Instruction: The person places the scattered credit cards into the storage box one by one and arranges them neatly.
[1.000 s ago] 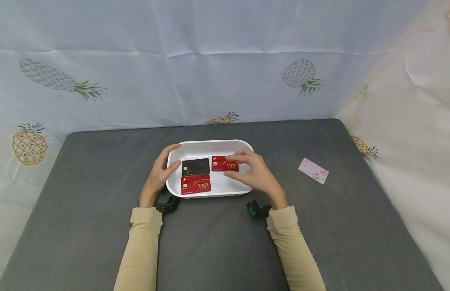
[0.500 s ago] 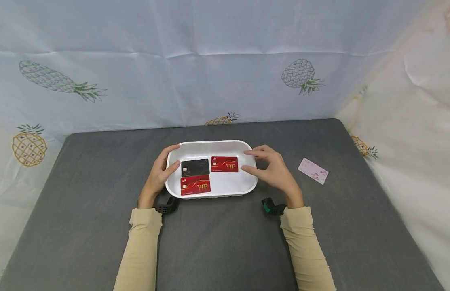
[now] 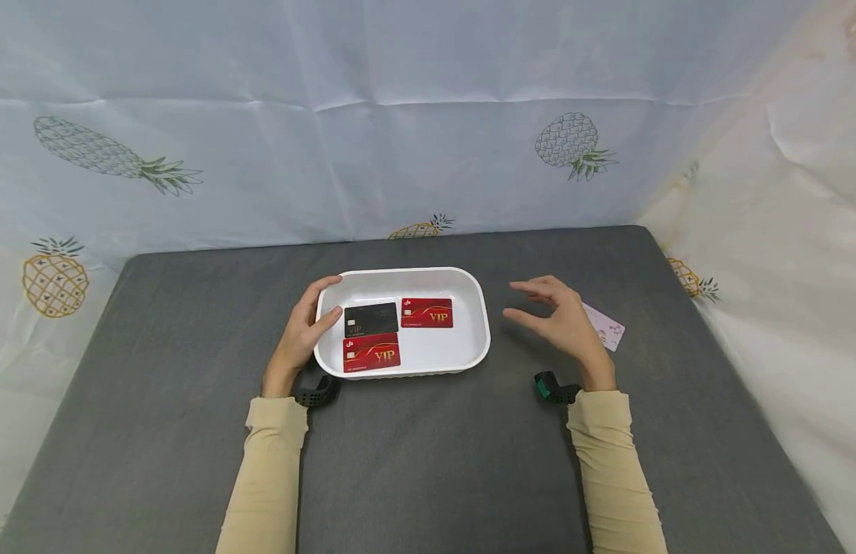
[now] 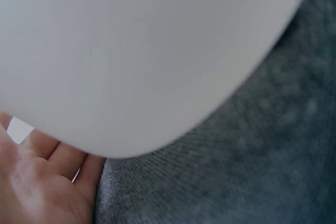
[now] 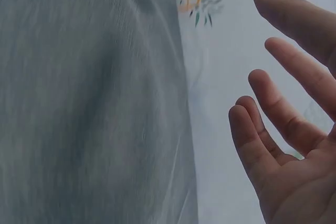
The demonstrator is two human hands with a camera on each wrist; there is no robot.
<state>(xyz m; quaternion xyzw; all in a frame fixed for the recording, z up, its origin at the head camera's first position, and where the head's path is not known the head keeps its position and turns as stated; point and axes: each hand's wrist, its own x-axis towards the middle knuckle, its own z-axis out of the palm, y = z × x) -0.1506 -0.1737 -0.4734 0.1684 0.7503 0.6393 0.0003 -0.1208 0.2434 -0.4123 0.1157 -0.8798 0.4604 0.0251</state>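
Observation:
My left hand (image 3: 298, 338) grips the left end of a white plastic tray (image 3: 441, 354), its thumb over the rim. Seen in the left wrist view, the curved tray wall (image 4: 131, 77) meets the fingers (image 4: 65, 160). Inside the tray lie a black VIP card (image 3: 371, 320), a red VIP card (image 3: 371, 353) just below it and another red VIP card (image 3: 428, 313) at upper right. My right hand (image 3: 562, 319) holds nothing, right of the tray, fingers and thumb apart. It partly covers a pale pink card (image 3: 610, 331) on the grey table.
The table (image 3: 428, 462) is covered in grey cloth. Behind it hangs a white curtain (image 3: 428, 154) printed with pineapples, which also runs along the right side. Black wrist bands (image 3: 555, 388) sit at both wrists.
My right hand has drawn back from over the upper right red card, passing over the tray's right rim, toward the pink card. The left hand and tray have stayed in place.

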